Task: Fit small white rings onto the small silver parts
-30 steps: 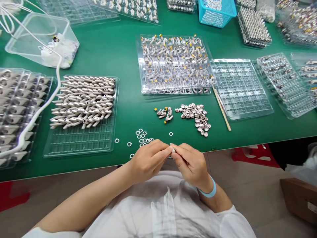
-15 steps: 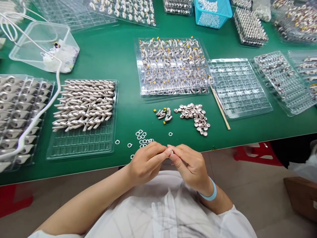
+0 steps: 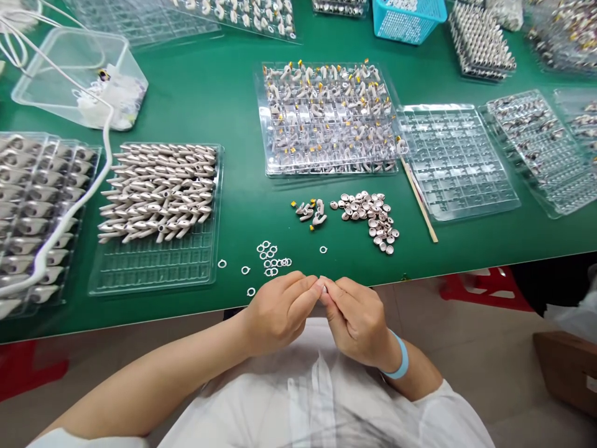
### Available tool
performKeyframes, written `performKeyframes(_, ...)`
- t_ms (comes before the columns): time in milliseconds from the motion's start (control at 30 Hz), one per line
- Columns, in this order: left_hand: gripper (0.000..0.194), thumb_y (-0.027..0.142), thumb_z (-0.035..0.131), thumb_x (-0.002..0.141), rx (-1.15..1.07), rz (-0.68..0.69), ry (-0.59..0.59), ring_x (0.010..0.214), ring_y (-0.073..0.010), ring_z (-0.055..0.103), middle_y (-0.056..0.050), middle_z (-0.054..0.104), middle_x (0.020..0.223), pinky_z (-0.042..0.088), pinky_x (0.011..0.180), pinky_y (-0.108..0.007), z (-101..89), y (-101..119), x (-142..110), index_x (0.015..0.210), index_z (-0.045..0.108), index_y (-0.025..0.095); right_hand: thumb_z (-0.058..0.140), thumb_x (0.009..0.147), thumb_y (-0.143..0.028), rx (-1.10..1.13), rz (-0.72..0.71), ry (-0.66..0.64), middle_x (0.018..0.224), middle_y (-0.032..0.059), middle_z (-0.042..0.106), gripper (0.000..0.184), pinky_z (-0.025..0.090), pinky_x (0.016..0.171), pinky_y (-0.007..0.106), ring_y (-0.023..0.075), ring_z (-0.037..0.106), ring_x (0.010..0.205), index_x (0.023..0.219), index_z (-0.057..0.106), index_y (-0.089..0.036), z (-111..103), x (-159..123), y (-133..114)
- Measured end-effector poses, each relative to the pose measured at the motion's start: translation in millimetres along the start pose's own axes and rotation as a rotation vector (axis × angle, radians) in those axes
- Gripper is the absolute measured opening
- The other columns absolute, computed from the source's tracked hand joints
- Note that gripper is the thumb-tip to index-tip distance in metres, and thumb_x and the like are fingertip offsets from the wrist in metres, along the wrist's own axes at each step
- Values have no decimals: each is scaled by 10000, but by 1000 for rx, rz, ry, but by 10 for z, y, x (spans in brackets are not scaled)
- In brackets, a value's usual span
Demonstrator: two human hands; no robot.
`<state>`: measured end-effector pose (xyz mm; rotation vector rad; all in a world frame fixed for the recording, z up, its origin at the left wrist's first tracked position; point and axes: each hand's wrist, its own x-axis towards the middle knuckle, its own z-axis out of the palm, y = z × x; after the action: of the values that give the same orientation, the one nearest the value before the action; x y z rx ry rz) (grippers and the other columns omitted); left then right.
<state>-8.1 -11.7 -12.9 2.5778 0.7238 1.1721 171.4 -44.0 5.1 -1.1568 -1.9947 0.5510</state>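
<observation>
My left hand [image 3: 280, 311] and my right hand [image 3: 357, 317] meet fingertip to fingertip at the near edge of the green table [image 3: 233, 99], pinched together on a tiny pale part [image 3: 321, 284] that is mostly hidden. Small white rings [image 3: 270, 258] lie scattered just beyond my left hand. A heap of small silver caps [image 3: 370, 218] and a few white earbud pieces with yellow tabs [image 3: 310, 213] lie further out. A light blue band [image 3: 398, 364] is round my right wrist.
Clear trays stand around: white stems [image 3: 158, 193] at left, grey shells [image 3: 32, 205] at far left, white and yellow parts [image 3: 326, 118] in the middle, an unfilled tray [image 3: 457, 162] at right. A wooden stick [image 3: 420, 202], a blue basket [image 3: 405, 15] and a clear tub [image 3: 79, 74] are also there.
My hands have stayed pinched together and drifted slightly toward me, off the table edge. The view shifted a little; nothing on the table moved.
</observation>
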Motion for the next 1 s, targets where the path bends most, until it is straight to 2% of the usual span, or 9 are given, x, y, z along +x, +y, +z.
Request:
performKeyframes(133, 469, 17, 377, 858, 33, -2, -33, 717, -202, 638, -164, 704, 910, 528, 565, -318, 20, 1, -33, 1325, 398, 53, 468, 917, -89, -33, -22, -6, 778, 84, 644, 277, 516, 562, 297, 167, 580, 658, 1156, 606, -108, 24, -3, 16)
performKeyframes(367, 378, -16, 401, 812, 69, 8, -62, 649, -188, 592, -145, 703, 822, 489, 507, -295, 29, -16, -15, 1173, 480, 65, 490, 896, -48, -57, -48, 10, 718, 91, 613, 222, 477, 516, 295, 166, 539, 615, 1070, 627, -52, 54, 11, 36)
performKeyframes(600, 310, 15, 389, 844, 106, -24, -78, 563, -167, 563, -105, 695, 757, 458, 476, -270, 41, -30, -8, 1121, 498, 101, 446, 928, -95, -100, -39, -8, 728, 77, 615, 246, 481, 516, 293, 164, 544, 620, 1111, 611, -96, 112, -22, 77)
performKeyframes(767, 232, 14, 421, 831, 104, -31, -116, 505, -148, 521, -90, 675, 701, 443, 471, -264, 34, -50, 6, 1024, 522, 95, 436, 923, -87, -101, -50, -35, 717, 86, 603, 234, 475, 513, 301, 172, 548, 612, 1062, 624, -70, 129, -11, 113)
performKeyframes(1000, 227, 29, 416, 827, 124, -58, -129, 506, -161, 510, -72, 678, 688, 446, 469, -263, 68, -72, -3, 1002, 517, 131, 411, 931, -96, -112, -36, -70, 714, 69, 592, 255, 478, 525, 291, 165, 549, 616, 1074, 622, -92, 154, -3, 163)
